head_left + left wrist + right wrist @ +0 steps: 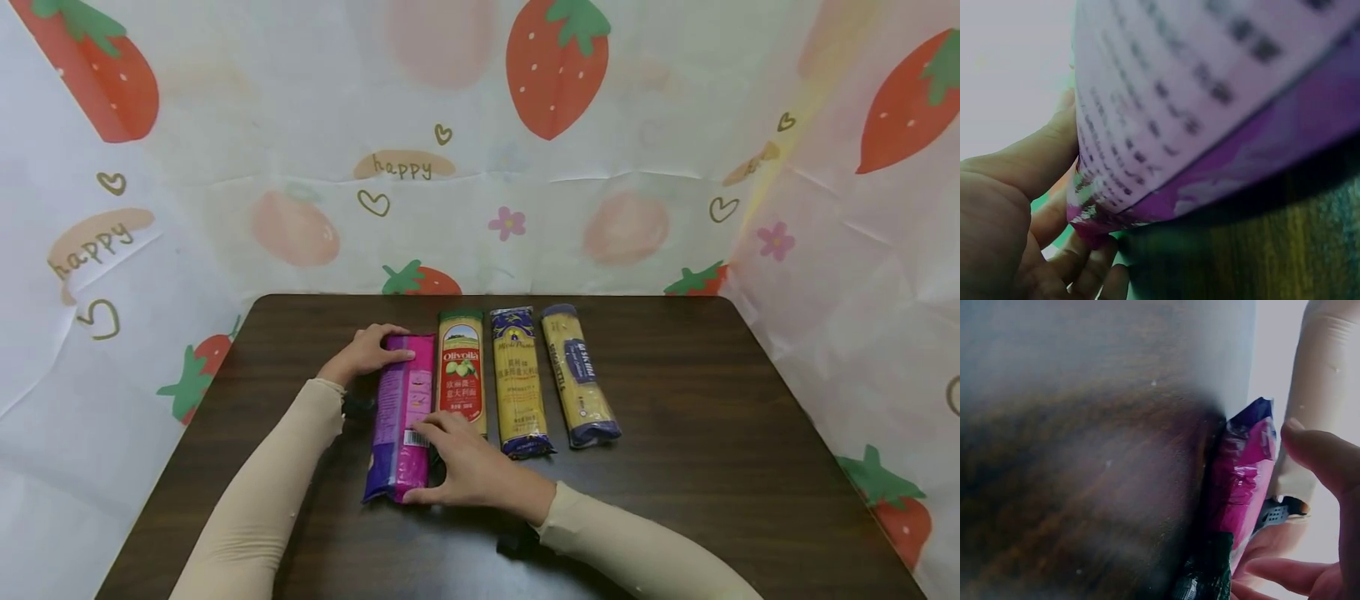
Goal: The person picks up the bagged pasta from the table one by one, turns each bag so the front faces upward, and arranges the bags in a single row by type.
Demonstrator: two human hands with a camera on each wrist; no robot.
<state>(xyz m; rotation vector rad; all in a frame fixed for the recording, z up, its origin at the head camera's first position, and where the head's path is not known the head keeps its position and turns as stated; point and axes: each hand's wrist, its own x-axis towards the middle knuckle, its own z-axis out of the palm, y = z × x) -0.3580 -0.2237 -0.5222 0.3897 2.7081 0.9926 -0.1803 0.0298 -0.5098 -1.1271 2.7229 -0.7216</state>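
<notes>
A pink and purple packet (398, 417) lies at the left of a row of pasta packets; print covers its face in the left wrist view. My left hand (369, 350) holds its far end, thumb on top and the other fingers bent round the end. My right hand (480, 467) is spread at the near right side, thumb by the bottom corner and fingers at the edge near the barcode. In the right wrist view the thumb (1316, 453) appears beside the packet's crimped end. Fingers partly cover the lower end of the red-labelled spaghetti packet (461, 375).
Right of these lie a yellow spaghetti packet (519, 383) with blue ends and a tilted spaghetti packet (573, 367) with a blue label. All rest on a dark wooden table (690, 467). A strawberry-printed sheet (480, 108) hangs behind and at both sides.
</notes>
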